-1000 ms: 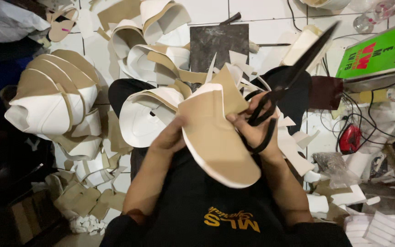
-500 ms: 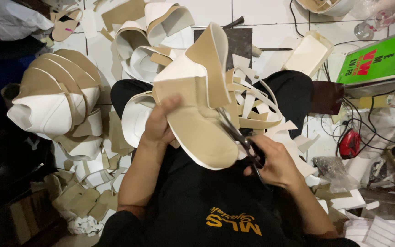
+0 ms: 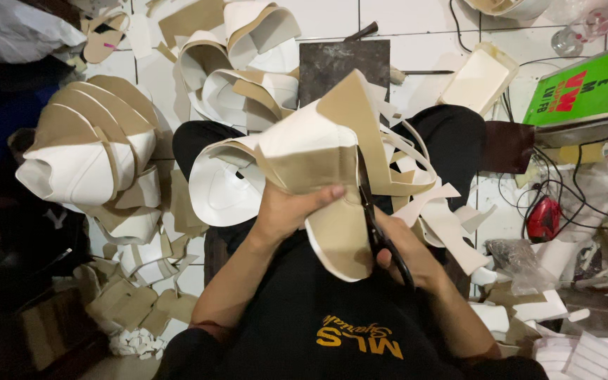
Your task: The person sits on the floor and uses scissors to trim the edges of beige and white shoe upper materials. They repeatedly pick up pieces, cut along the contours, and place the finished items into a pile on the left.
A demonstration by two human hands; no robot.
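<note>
Since half a second ago the scissors point(image 3: 381, 236) have travelled further up the edge of the tan-and-white sole piece point(image 3: 318, 176), and the piece has tilted more upright over the lap.

Left of the grip, a heap of finished tan and white soles point(image 3: 82, 151) sits on the floor, with cardboard-coloured scraps point(image 3: 135, 306) below it. The left hand point(image 3: 293, 211) is closed firmly on the sole piece, thumb on top and fingers hidden under it, holding it just above the knees. Right beside it, the right hand point(image 3: 406, 253) is closed through the scissor handles; the blades run along the sole's right edge, but how far they are parted cannot be told.

To cut well, it seems best to keep the left hand's pinch close to the blades so the sheet stays stiff, and turn the piece rather than the scissors around the curve.

Right of the grip, curled white offcut strips point(image 3: 431, 204) hang from the cut. Beyond them lie a dark square slab point(image 3: 343, 60) on the white tiled floor point(image 3: 416, 21), a green box point(image 3: 585, 95) and a small red device point(image 3: 545, 218) among cables.
</note>
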